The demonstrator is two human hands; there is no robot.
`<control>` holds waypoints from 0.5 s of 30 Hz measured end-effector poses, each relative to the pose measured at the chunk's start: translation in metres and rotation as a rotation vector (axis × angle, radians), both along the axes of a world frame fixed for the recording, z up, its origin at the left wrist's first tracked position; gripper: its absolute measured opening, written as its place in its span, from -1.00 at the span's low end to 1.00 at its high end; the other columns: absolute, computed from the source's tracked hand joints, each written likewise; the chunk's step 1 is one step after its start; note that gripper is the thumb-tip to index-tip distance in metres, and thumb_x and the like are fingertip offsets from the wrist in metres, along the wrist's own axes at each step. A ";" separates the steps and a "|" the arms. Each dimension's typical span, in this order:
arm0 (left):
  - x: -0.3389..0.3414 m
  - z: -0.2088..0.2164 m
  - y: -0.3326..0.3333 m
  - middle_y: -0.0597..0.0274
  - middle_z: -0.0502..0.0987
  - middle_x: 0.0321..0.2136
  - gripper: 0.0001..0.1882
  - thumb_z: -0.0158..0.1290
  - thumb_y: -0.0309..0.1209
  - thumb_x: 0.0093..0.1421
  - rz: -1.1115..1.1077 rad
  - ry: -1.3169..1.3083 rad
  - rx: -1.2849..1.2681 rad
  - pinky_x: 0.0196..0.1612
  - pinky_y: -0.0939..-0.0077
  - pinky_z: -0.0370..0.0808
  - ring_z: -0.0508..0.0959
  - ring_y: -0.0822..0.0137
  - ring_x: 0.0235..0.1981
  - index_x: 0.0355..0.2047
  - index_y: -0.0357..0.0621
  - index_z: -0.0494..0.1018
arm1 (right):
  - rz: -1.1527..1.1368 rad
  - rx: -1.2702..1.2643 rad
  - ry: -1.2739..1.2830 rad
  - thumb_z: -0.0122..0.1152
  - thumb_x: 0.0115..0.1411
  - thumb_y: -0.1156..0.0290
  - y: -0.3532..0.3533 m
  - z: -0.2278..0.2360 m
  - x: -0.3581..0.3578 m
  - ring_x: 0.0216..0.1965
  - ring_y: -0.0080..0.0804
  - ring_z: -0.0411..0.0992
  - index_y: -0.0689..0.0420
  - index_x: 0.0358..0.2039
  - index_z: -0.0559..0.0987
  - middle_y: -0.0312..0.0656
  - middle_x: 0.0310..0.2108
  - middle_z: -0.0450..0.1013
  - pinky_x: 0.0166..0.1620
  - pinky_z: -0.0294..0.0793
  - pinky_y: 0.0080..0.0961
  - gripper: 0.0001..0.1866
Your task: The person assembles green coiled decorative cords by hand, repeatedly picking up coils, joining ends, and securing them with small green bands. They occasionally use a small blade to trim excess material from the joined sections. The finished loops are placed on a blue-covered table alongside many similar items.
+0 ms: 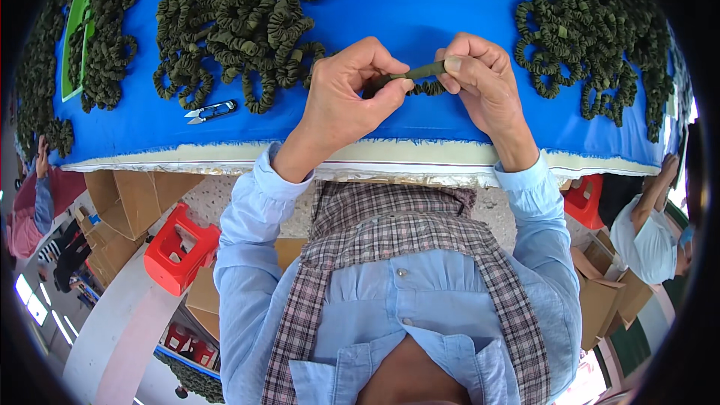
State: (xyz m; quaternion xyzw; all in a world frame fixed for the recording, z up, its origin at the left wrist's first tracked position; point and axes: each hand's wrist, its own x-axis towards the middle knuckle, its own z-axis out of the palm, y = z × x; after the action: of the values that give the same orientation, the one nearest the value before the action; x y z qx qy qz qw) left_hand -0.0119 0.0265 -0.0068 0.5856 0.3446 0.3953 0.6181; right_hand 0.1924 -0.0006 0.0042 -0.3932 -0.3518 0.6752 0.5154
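Over the blue-covered table, both hands hold one dark olive fabric scrunchie (426, 71). A smooth, flat stretch of its cloth runs taut between them, and its gathered part hangs just below. My left hand (346, 94) pinches one end of the flat stretch between thumb and fingertips. The other end is gripped by my right hand (484, 79), its thumb pressed on the cloth. A large heap of similar scrunchies (232, 22) lies beyond my left hand, and another heap (589, 26) lies to the right. Thread snips (211, 112) rest on the cloth left of my left hand.
A green plastic frame (69, 56) stands among more scrunchies at far left. The table edge (405, 151) runs under my wrists. Below are a red stool (180, 249) and cardboard boxes (135, 199). Other people (651, 236) sit at both ends.
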 end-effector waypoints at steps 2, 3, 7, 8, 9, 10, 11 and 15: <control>0.002 -0.002 0.002 0.29 0.54 -0.53 -0.88 0.13 -0.64 0.07 -0.006 -0.063 -0.052 -0.50 0.76 0.40 0.51 0.63 -0.51 -0.35 -0.31 0.45 | 0.003 -0.003 0.013 0.09 0.15 0.53 0.001 -0.003 0.000 -0.57 -0.65 0.24 0.22 -0.52 0.49 -0.34 -0.64 0.33 -0.47 0.14 -0.68 -0.89; 0.002 -0.001 0.004 0.27 0.54 -0.52 -0.88 0.11 -0.64 0.09 -0.023 -0.085 -0.113 -0.49 0.74 0.43 0.53 0.60 -0.50 -0.34 -0.31 0.44 | 0.007 -0.006 0.018 0.11 0.17 0.52 0.001 -0.005 0.002 -0.56 -0.65 0.26 0.22 -0.50 0.49 -0.34 -0.63 0.34 -0.46 0.16 -0.69 -0.89; -0.004 -0.003 0.016 0.11 0.57 -0.42 -0.89 0.01 -0.59 0.19 -0.122 -0.200 -0.317 -0.37 0.63 0.53 0.59 0.44 -0.44 -0.26 -0.34 0.42 | 0.008 0.001 -0.232 0.17 0.22 0.44 0.002 0.000 -0.005 -0.51 -0.63 0.34 0.23 -0.41 0.53 -0.32 -0.54 0.42 -0.41 0.31 -0.71 -0.88; -0.006 -0.006 0.018 0.05 0.58 -0.39 -0.88 -0.02 -0.57 0.22 -0.155 -0.236 -0.358 -0.32 0.59 0.56 0.61 0.38 -0.42 -0.23 -0.35 0.42 | -0.026 0.039 -0.259 0.18 0.22 0.43 0.002 0.001 -0.009 -0.49 -0.62 0.35 0.23 -0.38 0.54 -0.31 -0.52 0.44 -0.39 0.34 -0.70 -0.87; -0.005 -0.005 0.018 0.04 0.58 -0.35 -0.86 -0.04 -0.57 0.24 -0.140 -0.245 -0.376 -0.31 0.57 0.56 0.62 0.36 -0.39 -0.21 -0.35 0.41 | -0.060 0.078 -0.286 0.19 0.22 0.42 0.002 -0.001 -0.013 -0.48 -0.61 0.37 0.24 -0.35 0.55 -0.30 -0.50 0.46 -0.37 0.37 -0.69 -0.86; -0.004 -0.004 0.017 0.04 0.58 -0.32 -0.85 -0.05 -0.56 0.26 -0.125 -0.253 -0.395 -0.29 0.55 0.56 0.62 0.34 -0.36 -0.18 -0.35 0.41 | -0.096 0.117 -0.312 0.19 0.22 0.40 0.001 -0.003 -0.016 -0.46 -0.60 0.39 0.24 -0.33 0.56 -0.29 -0.48 0.48 -0.34 0.40 -0.67 -0.85; -0.003 -0.003 0.017 0.04 0.58 -0.29 -0.83 -0.07 -0.55 0.27 -0.111 -0.261 -0.413 -0.27 0.53 0.56 0.62 0.32 -0.34 -0.15 -0.35 0.40 | -0.126 0.180 -0.415 0.20 0.21 0.39 0.001 -0.007 -0.015 -0.46 -0.59 0.39 0.23 -0.32 0.56 -0.28 -0.47 0.49 -0.34 0.40 -0.66 -0.85; 0.005 -0.011 0.015 -0.02 0.55 -0.20 -0.80 -0.11 -0.56 0.30 -0.009 -0.243 -0.246 -0.15 0.45 0.58 0.62 0.24 -0.23 -0.11 -0.37 0.38 | -0.196 0.318 -0.752 0.24 0.17 0.38 0.007 -0.009 -0.007 -0.44 -0.49 0.42 0.21 -0.31 0.58 -0.24 -0.47 0.51 -0.29 0.40 -0.55 -0.83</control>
State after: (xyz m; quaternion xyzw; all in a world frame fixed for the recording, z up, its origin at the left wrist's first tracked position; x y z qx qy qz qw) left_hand -0.0069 0.0420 -0.0173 0.4549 0.3107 0.4152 0.7240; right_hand 0.1850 0.0067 -0.0053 -0.5593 -0.5762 0.3697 0.4674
